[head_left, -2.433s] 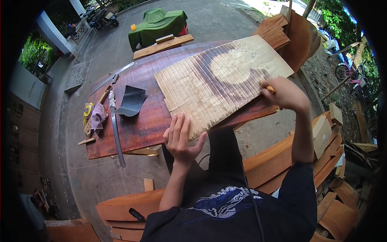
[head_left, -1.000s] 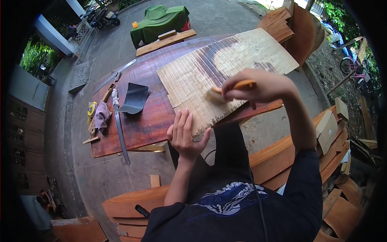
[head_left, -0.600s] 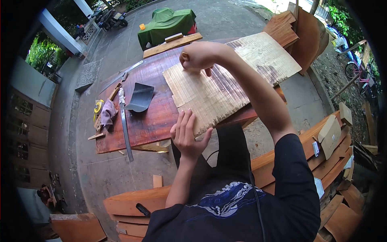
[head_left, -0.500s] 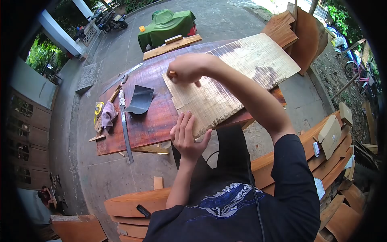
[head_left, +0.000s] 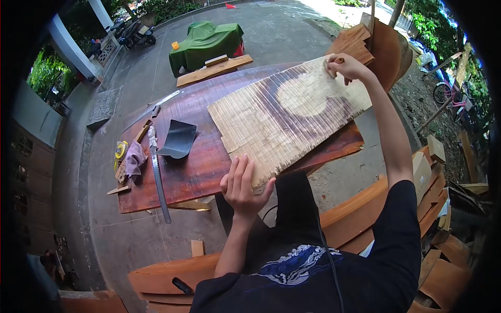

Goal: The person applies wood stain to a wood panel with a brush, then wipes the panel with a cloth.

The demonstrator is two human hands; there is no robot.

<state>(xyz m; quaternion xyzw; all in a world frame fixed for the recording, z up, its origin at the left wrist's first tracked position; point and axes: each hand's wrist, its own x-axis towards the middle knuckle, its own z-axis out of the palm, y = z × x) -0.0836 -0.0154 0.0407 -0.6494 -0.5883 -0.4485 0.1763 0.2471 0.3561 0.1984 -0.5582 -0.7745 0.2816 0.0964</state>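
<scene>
A pale board with rough saw lines and a dark stain lies on a reddish-brown wooden tabletop. My left hand rests flat on the board's near left corner, fingers stretched out. At the far right end of the board, my right hand is closed around a small tool with a round wooden handle. Only the handle's end shows; the working part is hidden under my fingers. A curved dark sheet and a saw blade lie to the left of the board.
A yellow tape measure, a mauve cloth and wood scraps sit at the table's left end. Beyond stands a green-covered object with a plank before it. Curved timbers are stacked close around me.
My right hand has swept from the board's left end to its far right end with the tool. My left hand stays at the near corner. The camera view has shifted slightly.
</scene>
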